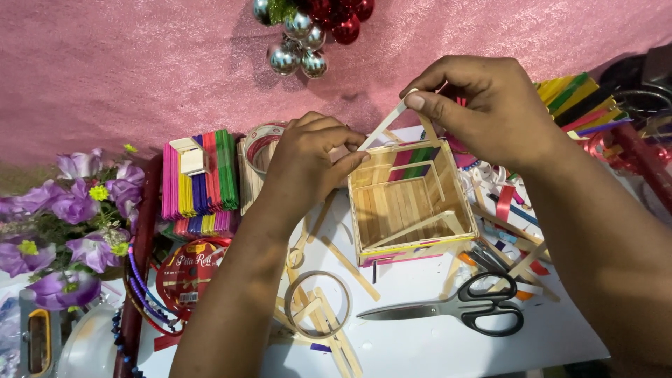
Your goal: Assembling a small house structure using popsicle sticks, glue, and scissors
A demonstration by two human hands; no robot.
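A small open box built of wooden craft sticks (409, 203) stands on a white sheet. My left hand (308, 157) grips the box's left wall and pinches the lower end of a plain wooden stick (383, 126). My right hand (486, 105) holds the upper end of that same stick between thumb and fingers, above the box's back edge. The stick slants from the box's left rim up to the right.
Black-handled scissors (455, 308) lie in front of the box. A stack of coloured craft sticks (199, 175) and a tape roll (255, 150) sit to the left, purple artificial flowers (70, 217) at far left. Loose sticks and a stick ring (318, 304) lie nearby. Shiny baubles (308, 35) rest on pink cloth.
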